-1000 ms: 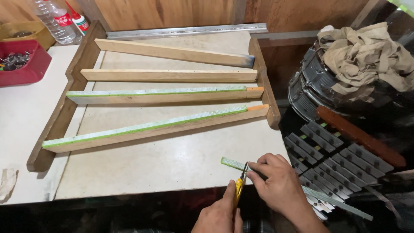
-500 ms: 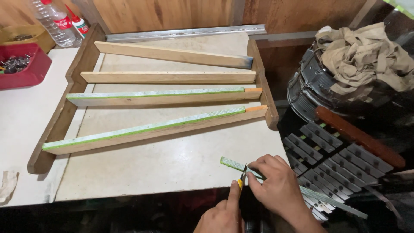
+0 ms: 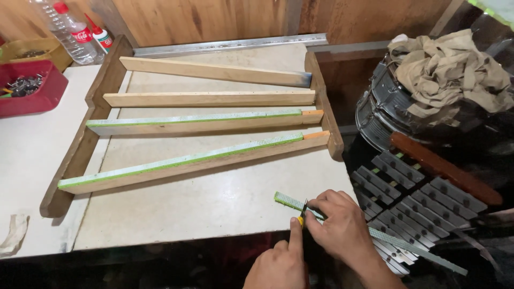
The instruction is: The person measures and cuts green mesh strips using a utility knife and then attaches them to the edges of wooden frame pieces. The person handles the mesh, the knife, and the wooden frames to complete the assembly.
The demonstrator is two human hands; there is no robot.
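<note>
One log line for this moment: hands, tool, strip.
left hand: holds yellow cutter | right hand: presses green foam strip on table | blade on strip | wooden frame: untouched

My right hand [image 3: 342,227] pins a green foam strip [image 3: 286,201] on the table [image 3: 203,206]; my left hand's [image 3: 278,265] grip holds a yellow cutter [image 3: 302,215] against it.

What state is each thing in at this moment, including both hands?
Left hand: gripping a yellow cutter, blade on the strip.
Right hand: pressing the green strip down at the table edge.
Wooden frame: lying flat; two lower slats strip-covered, two upper bare.
Plastic bottle: upright, capped.
Red tray: holds small metal parts.
Cloth: crumpled on the drum.
</note>
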